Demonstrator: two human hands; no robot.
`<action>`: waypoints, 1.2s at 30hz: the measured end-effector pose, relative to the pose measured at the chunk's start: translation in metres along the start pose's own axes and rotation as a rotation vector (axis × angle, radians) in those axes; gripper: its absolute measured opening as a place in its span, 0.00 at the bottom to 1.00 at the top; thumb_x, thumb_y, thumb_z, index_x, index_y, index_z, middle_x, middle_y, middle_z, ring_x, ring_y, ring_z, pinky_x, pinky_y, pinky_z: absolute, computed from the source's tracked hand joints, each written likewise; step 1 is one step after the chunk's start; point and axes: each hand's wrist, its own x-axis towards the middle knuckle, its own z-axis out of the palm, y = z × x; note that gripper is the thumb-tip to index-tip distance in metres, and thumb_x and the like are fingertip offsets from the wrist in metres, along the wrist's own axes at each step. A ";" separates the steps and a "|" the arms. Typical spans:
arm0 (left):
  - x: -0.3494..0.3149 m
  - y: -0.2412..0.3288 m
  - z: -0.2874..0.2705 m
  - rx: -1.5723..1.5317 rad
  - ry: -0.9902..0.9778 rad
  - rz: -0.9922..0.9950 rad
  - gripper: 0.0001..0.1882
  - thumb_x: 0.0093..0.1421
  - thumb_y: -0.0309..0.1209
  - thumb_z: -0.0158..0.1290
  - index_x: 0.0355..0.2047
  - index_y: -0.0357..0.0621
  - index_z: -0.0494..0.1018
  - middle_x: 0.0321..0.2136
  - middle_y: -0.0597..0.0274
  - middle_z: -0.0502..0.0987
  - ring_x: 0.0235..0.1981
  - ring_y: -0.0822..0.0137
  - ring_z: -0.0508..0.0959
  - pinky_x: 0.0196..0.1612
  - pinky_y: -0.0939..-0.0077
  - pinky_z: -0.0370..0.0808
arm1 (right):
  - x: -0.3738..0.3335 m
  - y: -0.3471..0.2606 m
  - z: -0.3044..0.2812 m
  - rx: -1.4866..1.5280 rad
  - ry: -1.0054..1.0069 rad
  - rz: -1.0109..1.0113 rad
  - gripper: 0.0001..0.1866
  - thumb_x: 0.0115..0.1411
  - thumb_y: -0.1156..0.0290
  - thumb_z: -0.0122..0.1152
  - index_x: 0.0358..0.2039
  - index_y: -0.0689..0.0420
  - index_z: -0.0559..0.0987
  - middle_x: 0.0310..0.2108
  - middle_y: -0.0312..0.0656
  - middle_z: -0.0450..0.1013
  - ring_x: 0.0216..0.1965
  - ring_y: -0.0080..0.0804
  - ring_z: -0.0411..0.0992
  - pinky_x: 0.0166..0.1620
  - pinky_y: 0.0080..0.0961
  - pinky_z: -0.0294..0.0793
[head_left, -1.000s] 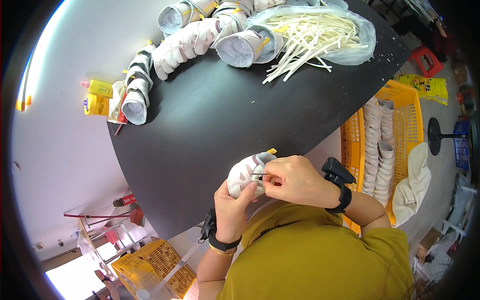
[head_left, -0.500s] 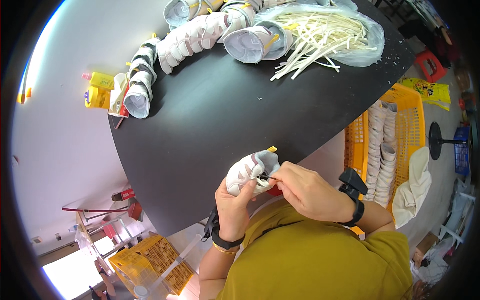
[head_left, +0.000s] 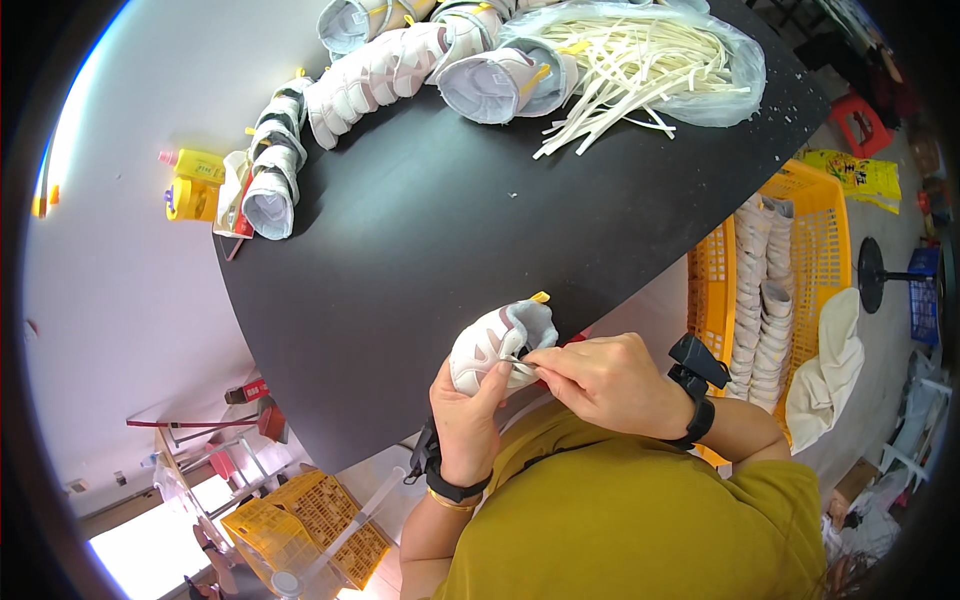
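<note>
A small white-and-pink shoe upper point(head_left: 497, 345) is held at the near edge of a black table point(head_left: 450, 220).

The upper is gripped from below by the left hand point(head_left: 468, 412), fingers curled around it, while the right hand point(head_left: 610, 382) is pinched shut at its side, on something too small to make out. More uppers point(head_left: 375, 75) and a bag of pale strips point(head_left: 650, 55) are seen at the far edge; a yellow crate point(head_left: 835, 250) stands to the right.
</note>
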 end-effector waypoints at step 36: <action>-0.002 -0.031 0.007 0.375 0.135 0.522 0.08 0.58 0.17 0.54 0.40 0.32 0.75 0.33 0.61 0.79 0.31 0.72 0.78 0.37 0.80 0.74 | 0.003 -0.006 -0.004 -0.141 -0.112 0.013 0.05 0.56 0.75 0.59 0.33 0.58 0.78 0.17 0.43 0.71 0.17 0.39 0.72 0.22 0.32 0.71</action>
